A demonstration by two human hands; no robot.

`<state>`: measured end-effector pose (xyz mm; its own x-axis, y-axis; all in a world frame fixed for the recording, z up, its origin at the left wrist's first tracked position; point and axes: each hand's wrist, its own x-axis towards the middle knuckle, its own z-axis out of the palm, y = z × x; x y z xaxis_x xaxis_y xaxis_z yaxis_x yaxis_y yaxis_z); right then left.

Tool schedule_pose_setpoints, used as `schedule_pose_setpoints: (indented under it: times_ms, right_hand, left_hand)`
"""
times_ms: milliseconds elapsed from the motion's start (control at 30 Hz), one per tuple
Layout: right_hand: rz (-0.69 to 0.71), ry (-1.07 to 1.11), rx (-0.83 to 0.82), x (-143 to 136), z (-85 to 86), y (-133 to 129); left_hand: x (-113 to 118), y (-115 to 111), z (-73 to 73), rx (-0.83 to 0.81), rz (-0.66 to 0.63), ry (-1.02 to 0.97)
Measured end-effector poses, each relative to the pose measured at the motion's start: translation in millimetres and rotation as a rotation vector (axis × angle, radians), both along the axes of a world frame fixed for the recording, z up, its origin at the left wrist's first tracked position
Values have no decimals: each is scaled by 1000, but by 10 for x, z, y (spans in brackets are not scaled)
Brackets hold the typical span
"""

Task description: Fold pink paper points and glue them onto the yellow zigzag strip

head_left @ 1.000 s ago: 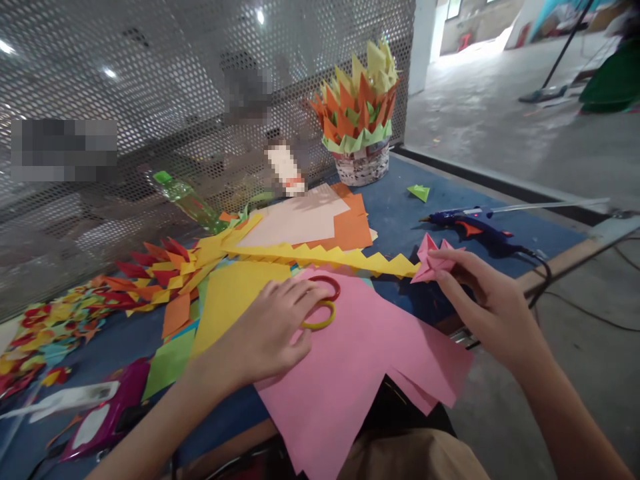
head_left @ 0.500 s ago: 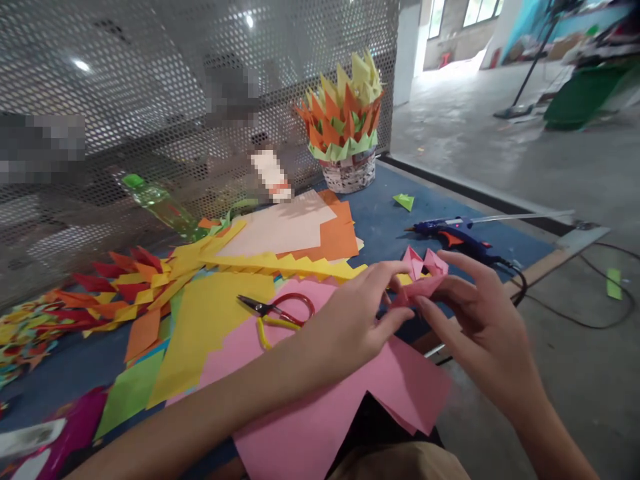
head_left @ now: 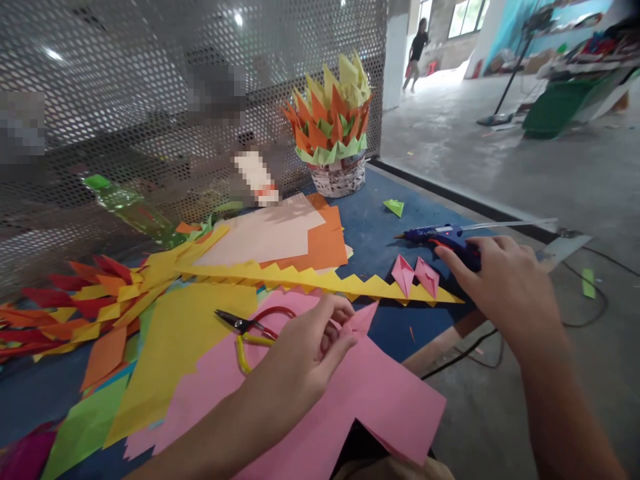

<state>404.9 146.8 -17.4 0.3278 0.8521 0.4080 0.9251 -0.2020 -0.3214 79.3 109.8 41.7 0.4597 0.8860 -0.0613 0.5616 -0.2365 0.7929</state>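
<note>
My left hand (head_left: 325,347) pinches a folded pink paper piece (head_left: 363,320) above a pink sheet (head_left: 395,393). Around the handle of a blue glue gun (head_left: 433,233) closes my right hand (head_left: 505,287), its thumb by the orange trigger; the other fingertips are hidden. The gun lies on the table with a clear glue stick out of its back. Two pink folded points (head_left: 403,275) stand on the right end of a long zigzag yellow paper strip (head_left: 320,278). Red-and-yellow-handled scissors (head_left: 253,328) rest on the paper, left of my left hand.
A woven pot of folded paper petals (head_left: 337,173) stands at the back. Near the metal mesh panel (head_left: 150,87) are a green-capped bottle (head_left: 130,207) and paper sheets. A small green triangle (head_left: 394,208) lies behind the gun. The gun's cable (head_left: 460,353) hangs over the table edge.
My right hand has left the pink paper and moved right to the glue gun. My left hand has drawn a pink piece nearer and left. A distant person has come into view.
</note>
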Motion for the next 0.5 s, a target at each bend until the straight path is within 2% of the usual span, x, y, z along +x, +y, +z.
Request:
schedule_pose_setpoints:
  times_ms: [100,200,267,400,500]
  right_hand:
    - [-33,-62,-54,-90,-19,107]
    - [-81,-87,-73,-107,-50,156]
    - [-104,-93,-63,-99,-83,169]
    - [-111,-83,-17,-111,-139,169]
    - [-105,-64,10,-133,-146,161]
  left_hand:
    - [64,63,70,64,23,-69]
    - [204,269,157,122,-17,-108]
    - [291,439,165,124,-42,-123]
    - [376,712,20,141,-75,-103]
    - [383,816,-105,142,-80,-78]
